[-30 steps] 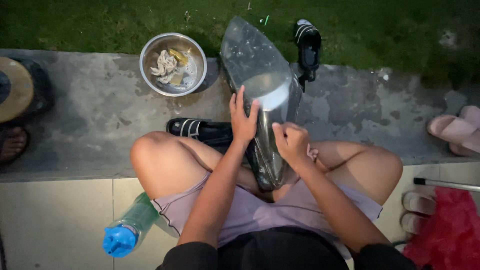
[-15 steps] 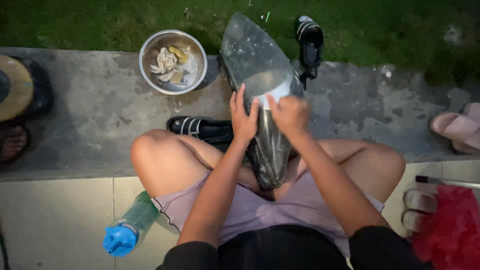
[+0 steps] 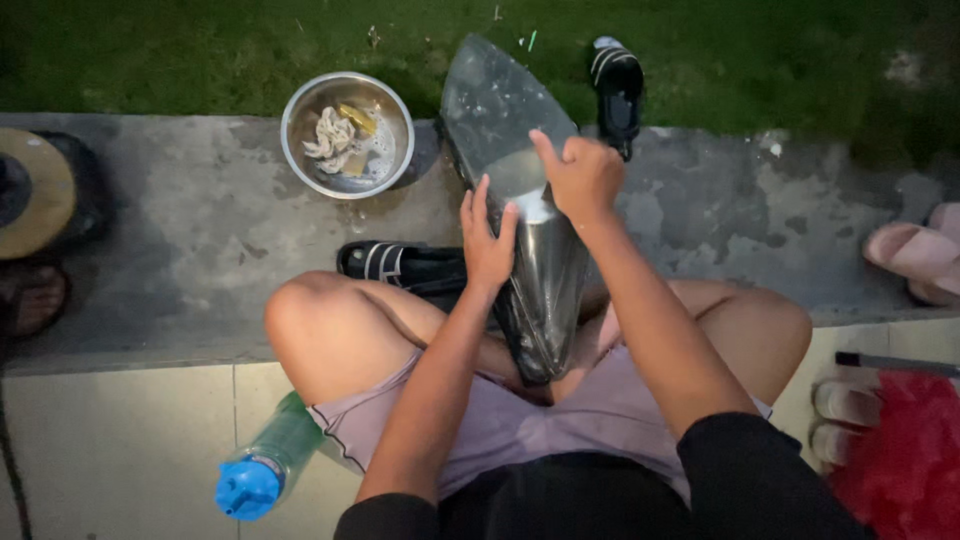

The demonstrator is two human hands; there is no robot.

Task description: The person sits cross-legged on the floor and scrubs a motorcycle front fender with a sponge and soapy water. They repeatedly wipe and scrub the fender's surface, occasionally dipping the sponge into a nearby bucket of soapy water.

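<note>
A long, dark, glossy pointed panel stands tilted between my crossed legs, its tip resting toward the grass. My left hand presses on the panel's left side near the middle, fingers up, steadying it. My right hand is curled into a loose fist against the panel's upper right, just above a pale, wet-looking patch. Whether the fist holds a small pad or cloth is hidden.
A metal bowl with pale scraps and water sits on the concrete strip, left of the panel. A black sandal lies by my left knee, another is at the grass edge. A blue-capped green bottle lies on tiles. Red cloth is at the right.
My right hand has slid up the panel, from beside my left hand near my lap to the upper part. The left hand has stayed in place.
</note>
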